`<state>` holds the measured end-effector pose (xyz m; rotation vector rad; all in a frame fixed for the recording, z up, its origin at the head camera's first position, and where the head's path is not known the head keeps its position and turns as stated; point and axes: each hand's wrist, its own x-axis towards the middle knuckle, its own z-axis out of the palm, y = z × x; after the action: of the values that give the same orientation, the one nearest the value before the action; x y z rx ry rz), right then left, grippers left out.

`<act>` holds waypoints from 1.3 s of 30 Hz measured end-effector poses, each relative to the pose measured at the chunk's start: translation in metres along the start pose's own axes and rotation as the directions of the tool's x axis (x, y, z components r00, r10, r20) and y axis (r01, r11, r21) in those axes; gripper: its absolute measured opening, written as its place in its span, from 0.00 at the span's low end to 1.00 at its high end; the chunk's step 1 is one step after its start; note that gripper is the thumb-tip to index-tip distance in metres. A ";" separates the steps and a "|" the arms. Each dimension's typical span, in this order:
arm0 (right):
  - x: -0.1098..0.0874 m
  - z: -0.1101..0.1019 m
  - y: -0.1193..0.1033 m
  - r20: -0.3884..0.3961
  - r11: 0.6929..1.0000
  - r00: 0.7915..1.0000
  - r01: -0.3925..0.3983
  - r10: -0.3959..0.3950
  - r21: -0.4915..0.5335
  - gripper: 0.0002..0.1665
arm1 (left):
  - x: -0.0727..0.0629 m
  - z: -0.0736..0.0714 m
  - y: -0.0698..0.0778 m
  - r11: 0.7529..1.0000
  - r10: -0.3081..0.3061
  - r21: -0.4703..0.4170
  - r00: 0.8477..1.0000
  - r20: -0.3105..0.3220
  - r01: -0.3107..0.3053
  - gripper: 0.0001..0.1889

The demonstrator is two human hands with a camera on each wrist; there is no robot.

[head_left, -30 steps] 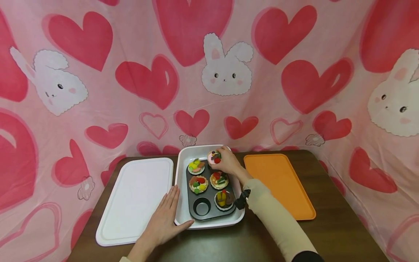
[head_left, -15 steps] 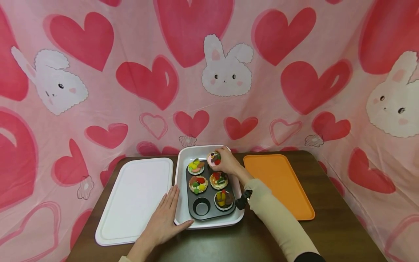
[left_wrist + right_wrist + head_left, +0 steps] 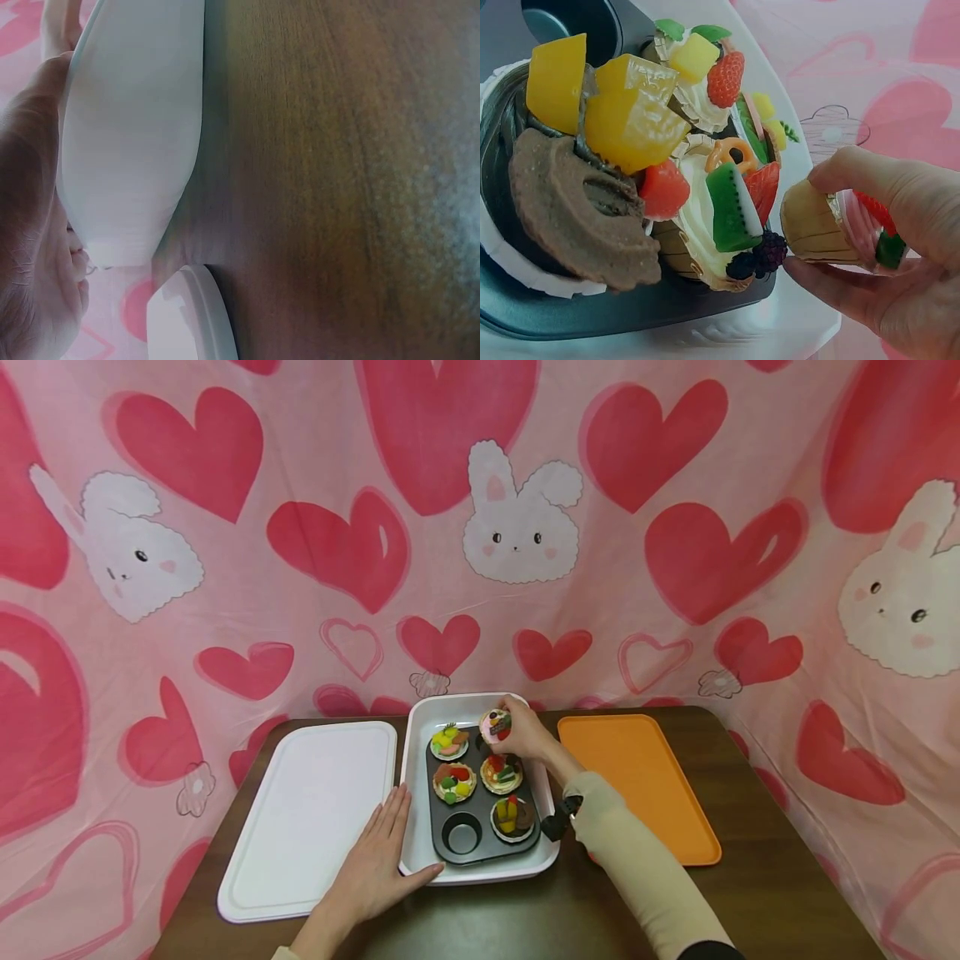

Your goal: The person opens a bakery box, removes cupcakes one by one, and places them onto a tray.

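Right hand [image 3: 525, 731]: thumb and fingers [image 3: 832, 289] are curling in a pinch round 1 pink-cream cupcake [image 3: 493, 723], gap about as wide as its wrapper. Cupcake is sitting at the back right of the muffin tin [image 3: 472, 814]; wrapper is showing along its side in the right wrist view, red and green toppings partly hidden by the hand. Left hand [image 3: 375, 868]: fingers are lying straight, thumb angling out, holding nothing; they're resting against the left side of the deep white tray [image 3: 498, 875].

Tin is lying in that tray: 6 cups, 4 cupcakes seated. Yellow-fruit cupcake [image 3: 449, 742] is sitting back left, green-and-red-topped cupcake [image 3: 454, 783] middle left, pretzel-topped cupcake [image 3: 502, 773] middle right, chocolate-cream cupcake [image 3: 513, 818] front right. Front-left cup [image 3: 461, 833] is showing its inside. Cupcake count: 5.

Flat trays: 2. White flat tray [image 3: 311, 818] is lying left, orange tray [image 3: 637, 777] right. Trays total 3, all resting on the brown counter [image 3: 525, 927]. Pink backdrop [image 3: 420, 435] is hanging behind, 3 rabbits showing.
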<state>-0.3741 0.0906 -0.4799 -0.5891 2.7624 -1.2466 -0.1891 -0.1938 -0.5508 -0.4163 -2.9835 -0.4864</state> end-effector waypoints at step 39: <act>-0.006 0.002 0.018 -0.094 0.861 0.967 -0.165 0.238 0.482 0.44 | -0.001 0.001 -0.002 1.000 -0.007 -0.026 1.000 0.021 0.007 0.67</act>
<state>-0.3742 0.1020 -0.4951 -0.1604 2.3922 -1.8799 -0.1893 -0.1957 -0.5526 -0.4159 -3.0031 -0.5254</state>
